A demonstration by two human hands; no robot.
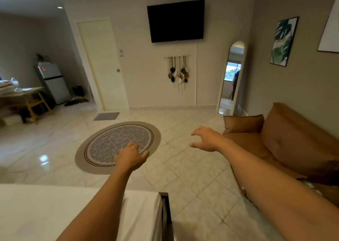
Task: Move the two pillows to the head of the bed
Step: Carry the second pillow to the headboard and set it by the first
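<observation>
both arms reach out in front, over the shiny pale tiled floor [192, 182]. the left hand [131, 157] is near the middle, palm down, with its fingers loosely spread and nothing in it. it shows in front of the round grey and white woven rug [117, 145] on the floor. the right hand [206, 138] is at about 2 o'clock from the left hand, well apart from it. its fingers are curled a little and wide open, like a claw, and it holds nothing.

the soft brown square pillow [243, 124] leans on the end of the brown couch [293, 141], at about 2 o'clock from the right hand and near it, but not touching. i can only see one pillow for sure.

the bed with the white sheet [55, 209] is down at 7 o'clock, under the left arm. its dark wooden corner [166, 209] sticks out at 6 o'clock.

far away, at 12 o'clock, a black flat tv [176, 20] hangs on the wall. a tall arched mirror [232, 77] stands at 1 o'clock, and a white door [102, 64] is at 11 o'clock.
</observation>
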